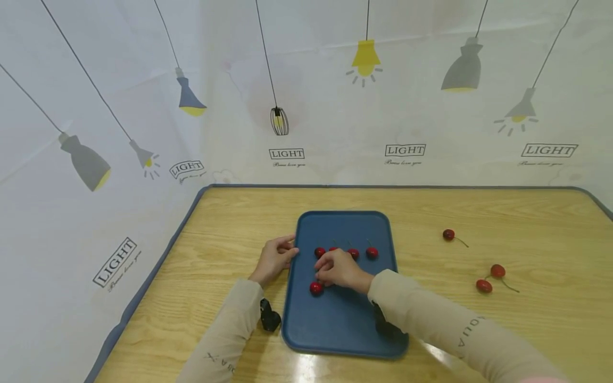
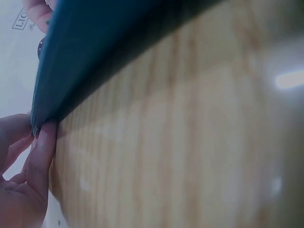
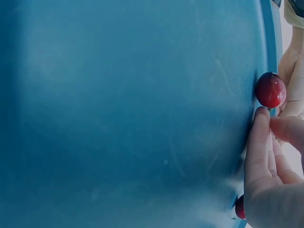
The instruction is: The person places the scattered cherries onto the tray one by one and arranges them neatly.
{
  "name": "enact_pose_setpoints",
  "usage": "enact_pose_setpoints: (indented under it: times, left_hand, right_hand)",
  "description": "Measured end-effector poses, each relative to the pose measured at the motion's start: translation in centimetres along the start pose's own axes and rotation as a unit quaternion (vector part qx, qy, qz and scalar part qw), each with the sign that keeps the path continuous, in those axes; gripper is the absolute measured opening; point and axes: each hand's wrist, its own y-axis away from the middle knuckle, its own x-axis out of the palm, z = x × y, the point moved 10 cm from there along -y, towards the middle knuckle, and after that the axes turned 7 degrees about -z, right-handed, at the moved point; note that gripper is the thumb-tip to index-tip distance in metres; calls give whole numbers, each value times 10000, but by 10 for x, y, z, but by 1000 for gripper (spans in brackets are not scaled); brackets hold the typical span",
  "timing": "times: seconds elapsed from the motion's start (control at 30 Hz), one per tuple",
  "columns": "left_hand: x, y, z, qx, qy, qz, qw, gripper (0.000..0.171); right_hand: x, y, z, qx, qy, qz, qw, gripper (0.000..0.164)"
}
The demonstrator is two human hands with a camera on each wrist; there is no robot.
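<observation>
A blue tray (image 1: 345,330) lies on the wooden table. My left hand (image 1: 275,260) grips its left rim between thumb and fingers, as the left wrist view also shows. Over the tray, my right hand (image 1: 341,270) pinches a red cherry (image 3: 270,90) by its stem, just below the fruit in the right wrist view. Beyond that hand, several cherries stand in a row across the tray, among them a cherry (image 1: 372,252) at the right end and a cherry (image 1: 320,252) at the left. The right hand partly covers the middle of the row.
To the right of the tray, a single cherry (image 1: 448,234) with a stem lies on the table (image 1: 541,229). Nearer sits a pair of cherries (image 1: 484,286). A white wall covering (image 1: 330,122) printed with lamps rises behind and along the left of the table.
</observation>
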Motion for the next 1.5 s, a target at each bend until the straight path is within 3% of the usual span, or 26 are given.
enact_pose_setpoints:
  times: [0.1,0.37,1.5]
  left_hand:
    - [0,-6,9,-1,-10,-82,10000,42]
    - [-2,-7,10,6,0,-223,9998,41]
    - [0,-4,10,-56,-2,-204,9998,41]
  right_hand:
    - [0,0,-2,111,-29,-26,9999,14]
    - [-3,0,-5,287,-23,-150,9995,12]
    - [-5,0,0,152,143,-120,9997,13]
